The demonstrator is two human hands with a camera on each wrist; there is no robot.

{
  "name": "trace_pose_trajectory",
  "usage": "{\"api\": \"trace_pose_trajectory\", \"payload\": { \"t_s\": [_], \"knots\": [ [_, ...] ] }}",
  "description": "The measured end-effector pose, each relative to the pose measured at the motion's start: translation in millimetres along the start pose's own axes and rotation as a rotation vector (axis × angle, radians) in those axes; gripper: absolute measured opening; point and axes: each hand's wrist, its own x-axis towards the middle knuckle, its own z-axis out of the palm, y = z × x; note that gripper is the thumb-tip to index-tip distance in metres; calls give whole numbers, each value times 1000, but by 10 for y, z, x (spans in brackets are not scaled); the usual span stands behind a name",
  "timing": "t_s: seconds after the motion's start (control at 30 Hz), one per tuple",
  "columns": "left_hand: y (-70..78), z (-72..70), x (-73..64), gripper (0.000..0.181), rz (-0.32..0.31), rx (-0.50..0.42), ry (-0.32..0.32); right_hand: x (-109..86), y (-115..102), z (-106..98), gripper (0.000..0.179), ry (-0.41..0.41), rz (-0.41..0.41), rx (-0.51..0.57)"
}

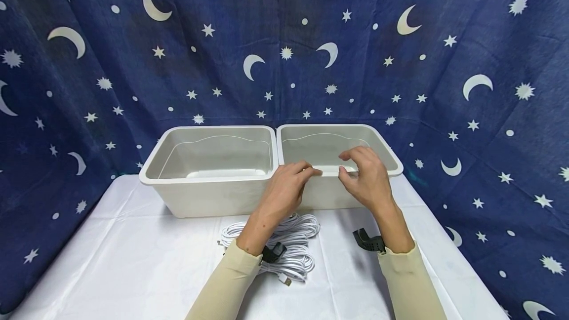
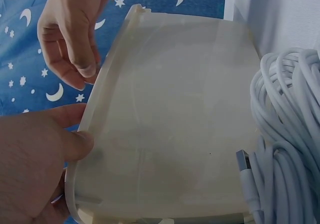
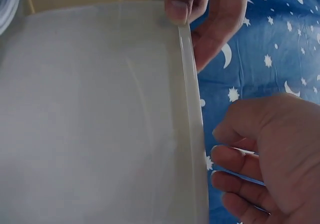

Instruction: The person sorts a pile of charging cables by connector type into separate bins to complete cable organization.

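White tablecloth [image 1: 334, 246] fronts the right bin [image 1: 331, 194], its edge near the bin's right end. The left hand [image 1: 284, 185] pinches the near rim; the right hand [image 1: 368, 177], fingers loosely bent, hangs just off it. White cables [image 1: 302, 228] before the bin lie partly behind the left forearm [image 1: 255, 233]. The left bin [image 1: 209, 200] stands alongside, its floor only partly in my sight.
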Motion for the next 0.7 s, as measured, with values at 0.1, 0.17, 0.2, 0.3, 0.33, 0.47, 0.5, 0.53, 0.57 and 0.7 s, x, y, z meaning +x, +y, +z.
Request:
{"api": "trace_pose_trajectory", "payload": {
  "t_s": [0.1, 0.17, 0.2, 0.3, 0.33, 0.47, 0.5, 0.53, 0.57, 0.7],
  "knots": [
    [-4, 3, -3, 32, -1, 3, -1, -16, -37, 0, 21, -5, -15, -2],
    [-8, 7, -3, 32, 3, 3, 4, -26, -63, -6, 20, -4, -24, -7],
    [-9, 8, -3, 32, 5, 4, 6, -32, -72, -10, 19, -2, -29, -10],
    [-6, 8, 4, 33, 9, 1, 11, -45, -104, -27, 18, 4, -41, -19],
    [-6, 7, 6, 33, 10, 0, 12, -48, -115, -31, 18, 7, -43, -21],
    [-6, 2, 10, 34, 9, -2, 12, -50, -176, -37, 18, 23, -59, -10],
    [-6, 0, 10, 35, 9, -1, 10, -50, -194, -36, 17, 26, -64, 0],
    [-5, -3, 10, 36, 9, 1, 8, -49, -213, -35, 17, 28, -68, 10],
    [-4, -5, 9, 37, 9, 3, 4, -48, -233, -34, 17, 27, -72, 19],
    [4, -14, 6, 40, 5, 5, -10, -50, -308, -30, 17, 22, -80, 50]
  ]
}}
